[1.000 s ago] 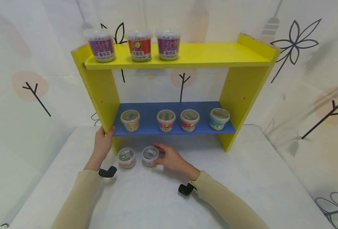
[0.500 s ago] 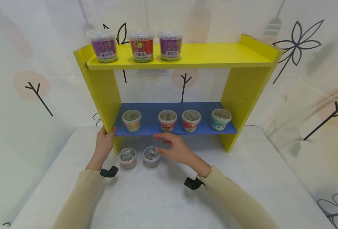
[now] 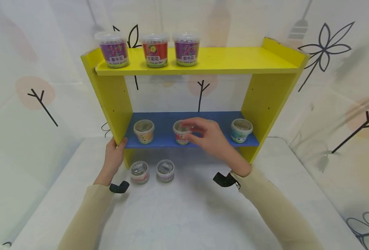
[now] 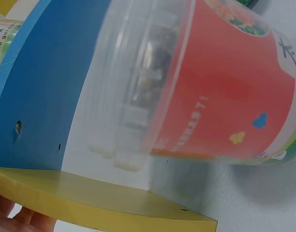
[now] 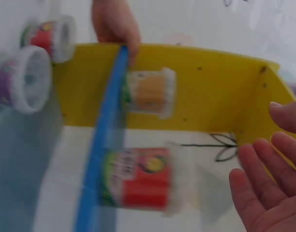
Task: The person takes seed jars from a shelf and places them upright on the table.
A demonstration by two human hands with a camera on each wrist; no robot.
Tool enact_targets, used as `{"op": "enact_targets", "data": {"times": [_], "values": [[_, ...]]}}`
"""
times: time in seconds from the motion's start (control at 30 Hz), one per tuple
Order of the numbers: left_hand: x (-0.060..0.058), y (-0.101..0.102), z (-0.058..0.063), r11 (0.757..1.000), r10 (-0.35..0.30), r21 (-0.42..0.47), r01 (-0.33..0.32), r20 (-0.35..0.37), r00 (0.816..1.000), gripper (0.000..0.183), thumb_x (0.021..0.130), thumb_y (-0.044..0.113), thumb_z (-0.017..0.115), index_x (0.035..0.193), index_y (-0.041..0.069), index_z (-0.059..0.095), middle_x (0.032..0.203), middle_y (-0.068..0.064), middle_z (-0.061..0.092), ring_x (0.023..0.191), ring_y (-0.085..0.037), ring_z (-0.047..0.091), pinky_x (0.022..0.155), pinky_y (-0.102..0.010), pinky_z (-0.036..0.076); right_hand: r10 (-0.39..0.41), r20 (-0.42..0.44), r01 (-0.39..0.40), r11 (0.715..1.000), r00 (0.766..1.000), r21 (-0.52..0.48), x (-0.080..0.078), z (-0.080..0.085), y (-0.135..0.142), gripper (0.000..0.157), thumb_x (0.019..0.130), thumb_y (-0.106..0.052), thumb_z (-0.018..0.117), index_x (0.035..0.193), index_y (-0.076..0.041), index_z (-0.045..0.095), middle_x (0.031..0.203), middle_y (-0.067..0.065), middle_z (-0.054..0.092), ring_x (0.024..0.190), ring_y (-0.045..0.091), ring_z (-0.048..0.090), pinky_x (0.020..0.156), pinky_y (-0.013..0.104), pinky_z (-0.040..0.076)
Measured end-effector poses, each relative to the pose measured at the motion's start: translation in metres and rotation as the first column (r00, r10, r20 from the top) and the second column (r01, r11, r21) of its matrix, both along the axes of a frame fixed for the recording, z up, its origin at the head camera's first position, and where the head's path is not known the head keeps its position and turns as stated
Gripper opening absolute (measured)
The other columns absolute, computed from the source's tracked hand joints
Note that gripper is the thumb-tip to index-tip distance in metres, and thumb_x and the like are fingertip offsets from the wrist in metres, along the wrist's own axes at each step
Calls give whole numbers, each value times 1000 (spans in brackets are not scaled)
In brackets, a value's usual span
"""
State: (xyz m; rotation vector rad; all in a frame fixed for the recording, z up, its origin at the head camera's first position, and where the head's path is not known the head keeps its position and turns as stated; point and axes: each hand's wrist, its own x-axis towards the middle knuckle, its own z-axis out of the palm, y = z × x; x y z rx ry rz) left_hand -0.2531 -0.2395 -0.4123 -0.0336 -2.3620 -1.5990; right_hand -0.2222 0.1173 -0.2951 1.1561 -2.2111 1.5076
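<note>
Fingers (image 3: 194, 121) (right hand (image 3: 211, 140)) near red tub (image 3: 180, 138), below purple "牵牛花" tub (image 3: 187, 52)

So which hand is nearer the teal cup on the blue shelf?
Right. The right hand is by the middle of the blue shelf, left of the teal cup; the left hand grips the yellow side panel at the shelf's left end.

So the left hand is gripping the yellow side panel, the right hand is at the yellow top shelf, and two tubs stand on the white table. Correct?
Not quite. The right hand is at the blue lower shelf, not the top one; the head view shows it. The left hand does grip the yellow side panel, and two tubs do stand on the white table.
</note>
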Motion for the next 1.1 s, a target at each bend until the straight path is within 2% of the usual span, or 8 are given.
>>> {"op": "enact_targets", "data": {"times": [0.2,0.5,0.83,1.1], "values": [[0,0,0,1000,0,14,0,7,1000,58,105,42,45,150,6,37,144,-18,49,132,-37,47,111,-56,35,-46,-94,42,998,995,-44,-2,39,17,38,91,-1,71,128,0,63,125,13,65,116,24,62,99,39,51],[0,0,-3,1000,7,21,-7,-2,1000,58,105,42,44,150,7,37,144,-17,49,132,-36,48,111,-56,36,-114,-92,106,990,989,-91,1,88,32,38,92,1,68,130,0,62,126,14,65,117,22,60,99,33,50],[-1,2,-2,1000,9,29,-9,4,1000,58,105,43,44,151,7,37,144,-16,50,132,-36,48,110,-56,36,-207,-133,190,973,969,-129,4,136,38,37,91,0,69,127,0,64,124,12,65,116,21,61,97,29,51],[-1,2,-1,999,21,34,-21,10,1000,57,105,41,45,149,6,39,143,-17,51,130,-36,49,110,-55,37,-295,-163,267,948,941,-174,-9,165,38,38,91,-2,70,129,0,63,131,9,62,120,18,58,101,28,48]]}}
